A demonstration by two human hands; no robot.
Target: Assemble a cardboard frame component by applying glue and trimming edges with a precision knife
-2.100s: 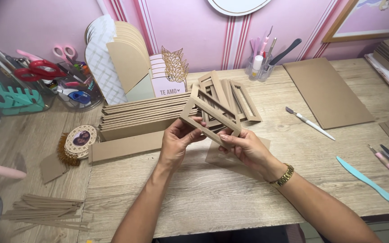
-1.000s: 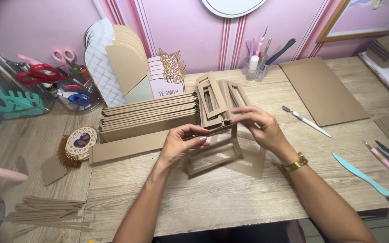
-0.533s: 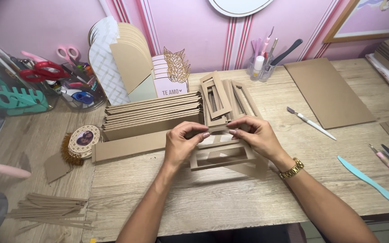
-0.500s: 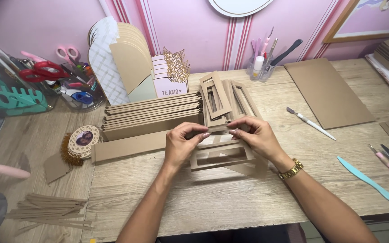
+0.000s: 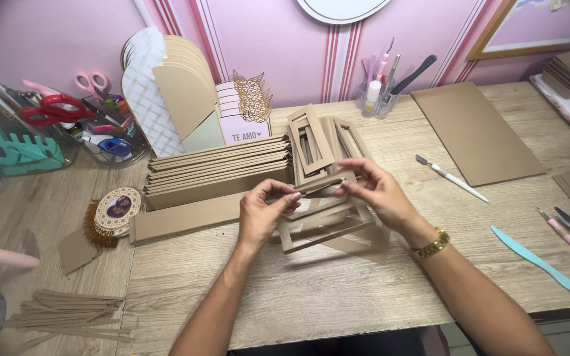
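since half a second ago both hands have lifted slightly off the folded cardboard frame, which now opens into a slanted box shape on the wooden table. left hand is curled narrow, thumb and fingertips pinching the frame's upper strip at its left end. right hand pinches the same strip at its right end, fingers nearly closed. just behind stands a stack of cut-out frames, and to the left long cardboard strips, close to the left hand. open table lies in front toward the near edge; a white-handled tool and a teal spatula lie well to the right.
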